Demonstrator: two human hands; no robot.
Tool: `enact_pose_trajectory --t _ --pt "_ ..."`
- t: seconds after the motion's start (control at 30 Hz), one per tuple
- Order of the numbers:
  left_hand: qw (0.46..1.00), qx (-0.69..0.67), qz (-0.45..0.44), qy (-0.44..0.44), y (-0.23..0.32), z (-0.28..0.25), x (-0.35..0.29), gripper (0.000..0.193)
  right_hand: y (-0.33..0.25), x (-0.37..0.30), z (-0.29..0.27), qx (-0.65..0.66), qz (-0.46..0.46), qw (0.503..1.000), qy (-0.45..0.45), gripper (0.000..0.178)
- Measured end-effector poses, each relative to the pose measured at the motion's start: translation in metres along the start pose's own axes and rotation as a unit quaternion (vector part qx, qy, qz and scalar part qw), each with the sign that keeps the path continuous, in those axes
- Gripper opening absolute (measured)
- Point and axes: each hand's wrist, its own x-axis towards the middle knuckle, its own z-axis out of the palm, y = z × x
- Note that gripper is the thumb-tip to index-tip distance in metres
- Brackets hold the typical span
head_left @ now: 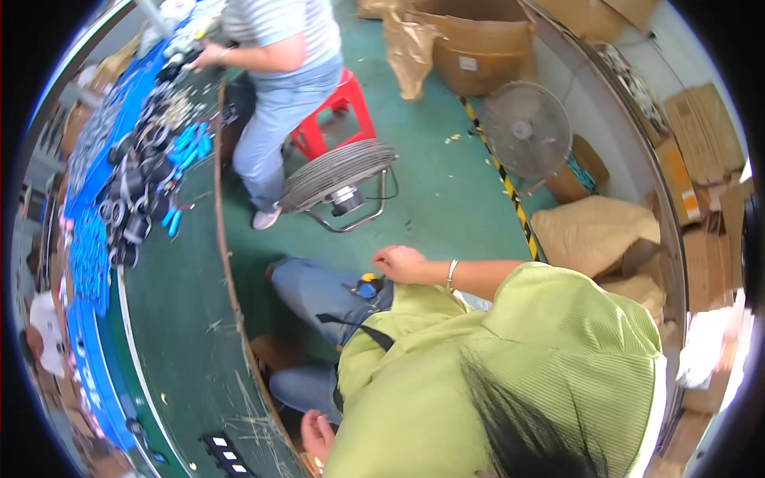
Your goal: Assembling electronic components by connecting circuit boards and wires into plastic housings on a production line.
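My right hand is above my right thigh, its fingers curled together; nothing shows in it. Just below it, a small round blue and yellow thing rests against my jeans; its kind is unclear. A black strap lies across my lap. Low in the view, my left hand is beside the edge of the green worktable, its fingers loosely apart and partly hidden by my sleeve. Nearest it on the tabletop is a black strip with white squares.
Pliers with blue handles and black rolls crowd the table's far end beside blue trays. A person works there near a red stool. Two fans, a floor fan and a round fan, stand near cartons.
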Motion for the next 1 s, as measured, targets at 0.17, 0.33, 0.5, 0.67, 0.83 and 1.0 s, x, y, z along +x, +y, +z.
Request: enact_pose_trajectory --t 0.17,0.33,0.5,0.67,0.83,1.0 --pt "0.810 0.484 0.331 0.037 0.113 0.004 0.085 0.031 0.121 -0.036 0.007 0.065 0.184 0.978 -0.068 0.028" --pt "0.739 0.608 0.284 -0.051 0.127 0.030 0.135 0.085 0.187 -0.099 0.014 -0.281 -0.016 0.855 -0.436 0.031" --pt "0.760 0.597 0.257 0.012 0.099 0.020 0.136 0.058 0.113 -0.058 -0.012 -0.271 -0.010 0.890 -0.367 0.036" --pt "0.761 0.583 0.285 -0.007 0.096 0.022 0.140 0.048 0.063 0.009 -0.027 -0.212 -0.074 0.963 -0.149 0.034" --pt "0.743 0.603 0.291 -0.004 0.083 0.020 0.146 0.048 -0.015 0.013 -0.041 -0.056 -0.070 0.994 -0.055 0.027" --pt "0.731 0.616 0.293 -0.027 0.095 0.022 0.146 0.049 -0.061 -0.016 -0.051 -0.002 -0.094 0.995 -0.018 0.026"
